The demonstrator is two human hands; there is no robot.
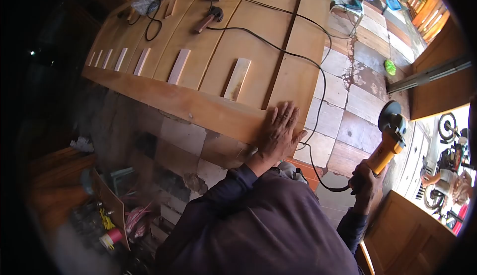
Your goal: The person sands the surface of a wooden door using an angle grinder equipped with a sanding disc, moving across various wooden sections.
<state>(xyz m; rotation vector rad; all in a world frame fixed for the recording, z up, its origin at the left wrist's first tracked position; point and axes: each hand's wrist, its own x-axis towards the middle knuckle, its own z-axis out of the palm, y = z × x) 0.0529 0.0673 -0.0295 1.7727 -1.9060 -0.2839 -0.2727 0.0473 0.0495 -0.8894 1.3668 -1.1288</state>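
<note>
Head view: my right fingers (365,171) grip the likely heavy, tubular yellow plastic grinder (381,157) rearward; left fingers (285,115) spread open on flat tan wooden panel (301,76).

Red object (461,219) cut off at right edge, bin contents (136,220) blurred, left side lost in darkness

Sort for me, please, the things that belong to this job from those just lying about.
Job, it seems: angle grinder in the right hand; its black cord; wooden panel under the left hand.
Lying about: green item; blue item; pink strands.
</note>
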